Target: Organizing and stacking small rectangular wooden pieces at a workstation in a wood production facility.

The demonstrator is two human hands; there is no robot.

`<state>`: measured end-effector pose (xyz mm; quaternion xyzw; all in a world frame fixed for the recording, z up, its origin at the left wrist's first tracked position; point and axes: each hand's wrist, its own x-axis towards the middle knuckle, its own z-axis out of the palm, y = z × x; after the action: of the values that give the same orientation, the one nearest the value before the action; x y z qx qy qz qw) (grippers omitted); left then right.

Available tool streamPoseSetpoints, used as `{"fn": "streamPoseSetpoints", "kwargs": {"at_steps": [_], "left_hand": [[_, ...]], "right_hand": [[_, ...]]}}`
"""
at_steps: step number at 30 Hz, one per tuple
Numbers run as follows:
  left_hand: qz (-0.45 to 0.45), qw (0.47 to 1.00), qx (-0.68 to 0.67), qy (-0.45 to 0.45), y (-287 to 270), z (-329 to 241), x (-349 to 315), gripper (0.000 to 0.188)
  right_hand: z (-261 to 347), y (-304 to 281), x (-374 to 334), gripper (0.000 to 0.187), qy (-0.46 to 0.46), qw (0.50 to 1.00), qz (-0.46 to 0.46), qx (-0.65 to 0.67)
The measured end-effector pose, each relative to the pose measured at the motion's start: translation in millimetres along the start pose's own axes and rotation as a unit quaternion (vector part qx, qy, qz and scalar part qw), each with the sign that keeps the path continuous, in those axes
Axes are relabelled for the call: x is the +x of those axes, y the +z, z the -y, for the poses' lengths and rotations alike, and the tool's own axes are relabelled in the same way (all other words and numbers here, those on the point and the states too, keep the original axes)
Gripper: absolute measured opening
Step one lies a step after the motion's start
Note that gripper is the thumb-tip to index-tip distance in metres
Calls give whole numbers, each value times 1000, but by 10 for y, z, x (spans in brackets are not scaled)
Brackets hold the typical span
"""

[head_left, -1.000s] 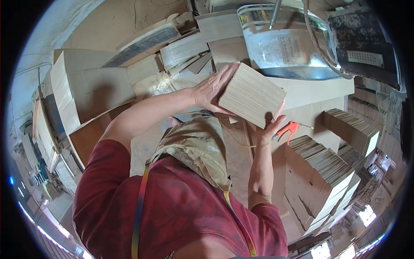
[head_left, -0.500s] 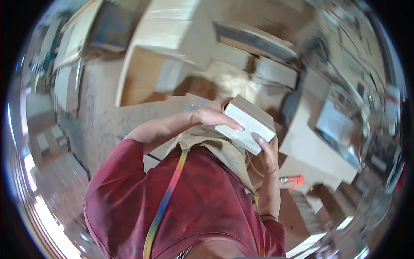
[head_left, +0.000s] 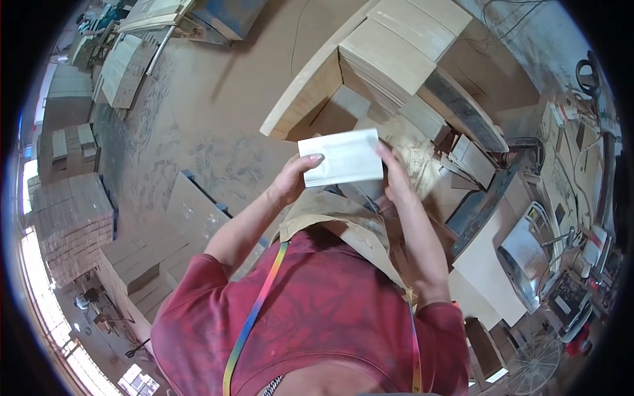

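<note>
In front of my apron (head_left: pixel 333 214) I hold a pale rectangular stack of wooden boards (head_left: pixel 343 165), almost level, with its broad light side showing. My left hand (head_left: pixel 290 179) grips the left end, its thumb lying on that side. At the other end, my right hand (head_left: pixel 396 175) is closed around the right edge, with most of its fingers hidden behind the boards.
Ahead to the right, large panels (head_left: pixel 403 46) are piled beside a wooden box-like frame. A worktable (head_left: pixel 489 264) with a metal-topped machine (head_left: pixel 525 254) stands at my right. Stacked wooden pieces (head_left: pixel 69 221) line the left. Dust marks the floor (head_left: pixel 211 162).
My view has turned left, so the surroundings sit further right. The boards have gone from slanted to nearly level, and my right hand has shifted from the near corner to the right edge.
</note>
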<state>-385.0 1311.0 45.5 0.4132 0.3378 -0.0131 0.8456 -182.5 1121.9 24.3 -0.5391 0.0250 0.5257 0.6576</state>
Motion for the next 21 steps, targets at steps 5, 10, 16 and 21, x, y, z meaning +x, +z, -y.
{"fn": "streamPoseSetpoints", "kwargs": {"at_steps": [5,10,16,21], "left_hand": [[-85,982,-151,76,-13,167,178,64],[-98,973,-197,68,138,144,332,62],[-160,966,-199,35,307,-8,439,63],[-164,967,-190,33,314,-122,597,62]], "right_hand": [[-152,210,414,51,-87,973,-79,199],[-211,444,593,47,-104,949,-93,282],[-68,686,759,51,-169,964,-98,179],[89,846,774,54,-207,971,-104,56]]}}
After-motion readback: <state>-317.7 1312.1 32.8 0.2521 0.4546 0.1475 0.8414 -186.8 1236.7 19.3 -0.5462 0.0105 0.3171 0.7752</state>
